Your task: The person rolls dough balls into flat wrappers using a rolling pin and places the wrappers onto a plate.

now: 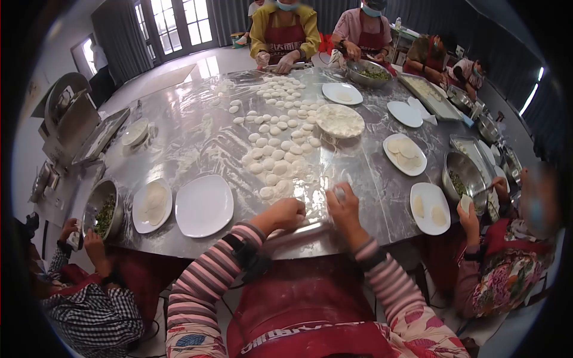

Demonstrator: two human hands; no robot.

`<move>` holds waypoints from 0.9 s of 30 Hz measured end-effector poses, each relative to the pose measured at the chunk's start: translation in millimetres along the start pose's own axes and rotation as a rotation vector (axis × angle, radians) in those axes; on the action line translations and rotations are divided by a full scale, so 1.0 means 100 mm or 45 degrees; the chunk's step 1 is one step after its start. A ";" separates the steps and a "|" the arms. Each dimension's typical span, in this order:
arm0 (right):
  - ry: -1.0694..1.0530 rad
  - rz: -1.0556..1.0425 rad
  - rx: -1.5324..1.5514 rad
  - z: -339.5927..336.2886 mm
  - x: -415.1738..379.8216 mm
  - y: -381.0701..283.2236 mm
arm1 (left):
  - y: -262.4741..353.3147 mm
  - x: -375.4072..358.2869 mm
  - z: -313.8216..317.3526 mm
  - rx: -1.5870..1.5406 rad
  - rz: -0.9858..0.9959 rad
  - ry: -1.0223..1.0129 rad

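My left hand (285,213) is closed low over the metal table (179,137) near its front edge, and what its fingers hold is hidden. To its right, my right hand (345,210) curls round something small and pale that I cannot make out. Just beyond my left hand begins a long spread of floured dough pieces (274,155), several of them touching. A bowl of flour (339,121) stands behind them on the right. On the left lies a bare white plate (204,206).
Co-workers stand round the table; one at the left works over a filling bowl (102,210), another at the right beside a second bowl (463,174). Plates with flat wrappers (154,203) (405,153) lie on both sides. A machine (70,116) stands far left.
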State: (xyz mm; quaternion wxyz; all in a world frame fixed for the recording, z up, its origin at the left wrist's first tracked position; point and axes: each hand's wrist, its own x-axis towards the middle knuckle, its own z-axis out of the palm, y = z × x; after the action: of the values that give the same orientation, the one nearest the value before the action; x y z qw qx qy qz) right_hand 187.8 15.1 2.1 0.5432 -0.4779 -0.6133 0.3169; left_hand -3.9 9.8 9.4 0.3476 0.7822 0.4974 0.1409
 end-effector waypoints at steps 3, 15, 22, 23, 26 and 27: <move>0.036 -0.041 0.037 -0.19 -0.30 0.12 | -0.03 -0.05 -0.01 -0.071 -0.078 -0.040; 0.063 -0.492 -0.357 -0.15 -0.17 0.01 | 0.02 -0.03 0.04 0.106 0.018 0.127; -0.002 -0.175 -0.126 0.16 0.24 -0.01 | 0.08 -0.17 -0.06 0.055 -0.174 0.101; -0.010 -0.219 -0.164 0.24 0.32 -0.02 | 0.03 -0.12 -0.02 0.067 -0.167 0.104; -0.043 -0.143 -0.100 0.12 0.19 0.00 | 0.05 -0.11 -0.03 -0.013 -0.141 0.115; -0.043 -0.084 -0.048 0.02 0.06 0.04 | 0.01 -0.12 0.00 -0.031 -0.134 0.132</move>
State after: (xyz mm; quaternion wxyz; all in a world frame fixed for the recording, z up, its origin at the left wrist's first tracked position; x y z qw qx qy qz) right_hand 186.9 22.7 0.0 0.5337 -0.4621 -0.6437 0.2953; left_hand -8.7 -0.6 11.6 0.3378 0.7423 0.5535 0.1686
